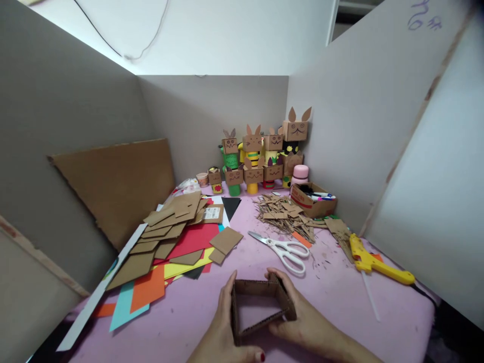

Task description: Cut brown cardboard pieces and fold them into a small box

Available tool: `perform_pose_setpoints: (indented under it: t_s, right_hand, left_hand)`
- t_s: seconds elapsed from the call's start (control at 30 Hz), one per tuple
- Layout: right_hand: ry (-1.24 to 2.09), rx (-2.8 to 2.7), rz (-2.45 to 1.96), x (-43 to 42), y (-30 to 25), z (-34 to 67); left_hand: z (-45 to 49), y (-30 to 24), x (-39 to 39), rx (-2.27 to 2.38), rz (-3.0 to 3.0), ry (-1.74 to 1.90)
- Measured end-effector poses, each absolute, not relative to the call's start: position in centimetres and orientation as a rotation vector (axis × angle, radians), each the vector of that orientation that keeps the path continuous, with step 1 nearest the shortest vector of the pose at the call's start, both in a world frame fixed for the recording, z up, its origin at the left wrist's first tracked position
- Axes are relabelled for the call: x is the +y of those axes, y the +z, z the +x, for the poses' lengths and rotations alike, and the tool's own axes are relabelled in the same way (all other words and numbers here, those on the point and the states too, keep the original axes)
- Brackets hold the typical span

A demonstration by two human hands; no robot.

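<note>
A small open cardboard frame (260,288), four brown walls with no top or bottom, sits on the pink table (333,297) near the front edge. My left hand (223,322) presses against its left wall, fingers closed along the side. On the other side, my right hand (302,317) wraps its fingers over the right wall and far corner. Both hands grip the frame.
White-handled scissors (283,249) lie just beyond the frame. A yellow glue gun (374,262) rests at the right. Cardboard squares and coloured paper (170,247) are piled at the left. Cardboard scraps (283,212), a marker box (313,196) and cardboard-headed figures (260,156) stand at the back.
</note>
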State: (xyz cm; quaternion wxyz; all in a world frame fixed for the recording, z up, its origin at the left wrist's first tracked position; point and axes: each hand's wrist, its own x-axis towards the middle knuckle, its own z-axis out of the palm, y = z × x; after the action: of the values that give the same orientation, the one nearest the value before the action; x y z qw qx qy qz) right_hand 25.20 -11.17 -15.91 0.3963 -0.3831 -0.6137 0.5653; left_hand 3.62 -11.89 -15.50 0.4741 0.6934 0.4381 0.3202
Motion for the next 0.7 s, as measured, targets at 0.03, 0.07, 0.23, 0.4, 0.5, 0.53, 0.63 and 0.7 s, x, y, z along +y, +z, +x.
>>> perform_pose_setpoints:
  t_s: [0.03, 0.07, 0.23, 0.4, 0.5, 0.53, 0.63, 0.7]
  right_hand:
    - [1.404, -1.561, -0.969, -11.1, -15.9, 25.2]
    - [1.379, -1.567, -0.965, -11.1, -16.0, 25.2]
    - [1.346, -1.521, -0.992, -11.3, -16.8, 24.6]
    - [1.403, -1.456, -0.978, -11.6, -16.6, 23.9]
    - [1.35, -1.504, -1.037, -11.6, -16.5, 23.9]
    - [1.317, -1.524, -1.067, -11.6, -16.6, 23.9]
    - [1.277, -1.541, -1.116, -11.6, -16.8, 23.9]
    - [1.295, -1.523, -1.112, -11.7, -16.9, 23.9]
  left_hand:
    - [3.5, -15.4, -11.9, 1.095, 1.707, 0.793]
    - [3.5, -15.4, -12.0, 1.105, 1.705, 0.814]
    - [4.1, -15.3, -12.1, 1.121, 1.675, 0.864]
    - [4.1, -14.9, -12.0, 1.099, 1.652, 0.83]
    - [4.1, -14.8, -11.9, 1.119, 1.633, 0.819]
    - [4.1, -14.8, -11.9, 1.124, 1.628, 0.814]
    - [4.0, -14.9, -11.8, 1.117, 1.616, 0.802]
    - [4.0, -15.1, -11.8, 1.11, 1.608, 0.805]
